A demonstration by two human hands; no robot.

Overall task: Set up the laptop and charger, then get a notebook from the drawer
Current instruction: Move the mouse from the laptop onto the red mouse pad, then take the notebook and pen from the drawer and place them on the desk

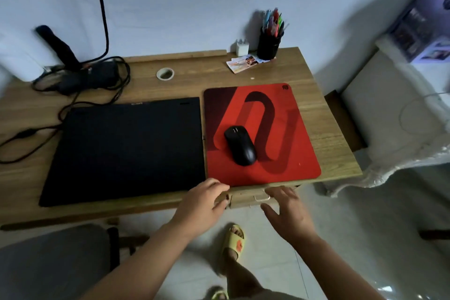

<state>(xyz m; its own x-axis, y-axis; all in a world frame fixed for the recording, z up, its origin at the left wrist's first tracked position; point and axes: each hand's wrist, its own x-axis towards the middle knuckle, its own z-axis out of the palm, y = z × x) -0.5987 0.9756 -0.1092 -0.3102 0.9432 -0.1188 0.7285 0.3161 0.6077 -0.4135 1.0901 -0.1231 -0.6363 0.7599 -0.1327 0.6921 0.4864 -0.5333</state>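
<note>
A closed black laptop (126, 148) lies flat on the wooden desk (323, 129), left of centre. Its black charger brick (97, 75) and tangled cable sit at the desk's back left. Under the desk's front right edge is a wooden drawer (246, 198) with a small pale handle (261, 198), and it looks shut. My left hand (207, 200) rests on the desk's front edge beside the drawer, fingers curled, holding nothing. My right hand (287, 209) hovers with fingers spread just in front of the drawer handle. No notebook is in view.
A red mouse pad (287, 129) with a black mouse (239, 145) lies right of the laptop. At the back stand a pen holder (269, 44), a white plug adapter (242, 47) and some cards (243, 63). A grey chair (53, 263) sits at lower left. My slippered foot (235, 241) is on the tiled floor.
</note>
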